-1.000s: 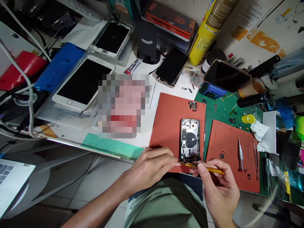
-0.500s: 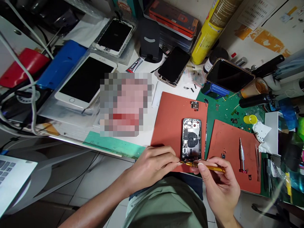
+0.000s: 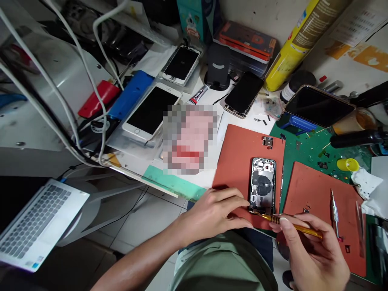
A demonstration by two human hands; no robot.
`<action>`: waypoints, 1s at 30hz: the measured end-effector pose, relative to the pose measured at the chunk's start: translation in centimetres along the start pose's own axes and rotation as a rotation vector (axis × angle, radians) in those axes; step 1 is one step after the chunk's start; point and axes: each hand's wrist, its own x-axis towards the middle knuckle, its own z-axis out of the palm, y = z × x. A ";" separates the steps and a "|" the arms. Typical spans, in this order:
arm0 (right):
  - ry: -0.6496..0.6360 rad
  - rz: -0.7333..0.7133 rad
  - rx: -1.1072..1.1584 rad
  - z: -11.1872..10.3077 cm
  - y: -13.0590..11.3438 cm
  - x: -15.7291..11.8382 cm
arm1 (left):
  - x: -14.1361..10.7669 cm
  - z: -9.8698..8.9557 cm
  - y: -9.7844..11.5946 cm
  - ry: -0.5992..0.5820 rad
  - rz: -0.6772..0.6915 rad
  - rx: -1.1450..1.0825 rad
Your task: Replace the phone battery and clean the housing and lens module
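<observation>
- Opened rectangular metal phone (image 3: 263,184): on flat rust-red mat (image 3: 232,161), near lower right corner.
- Right hand (image 3: 315,244): clamped on slender golden screwdriver (image 3: 304,230) (tip at phone's bottom).
- Left hand (image 3: 216,212): thumb and fingers apart.

Opened phone (image 3: 263,186) lies lengthwise on the red mat (image 3: 232,161), silver-and-black internals exposed, round black patch near mid-length; gold screwdriver (image 3: 274,219), dark-banded, slants with its tip at the near end, contact unclear.
</observation>
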 end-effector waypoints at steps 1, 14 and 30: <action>0.055 -0.020 -0.034 -0.1 -0.2 -0.1 | -0.1 0.0 0.0 0.008 0.018 0.025; -0.170 -0.646 -0.462 -2.7 -0.3 2.1 | -0.5 0.5 -0.6 0.039 0.479 0.465; -0.186 -0.823 -0.485 -0.9 -0.1 2.2 | -0.5 1.1 -0.4 0.033 0.488 0.596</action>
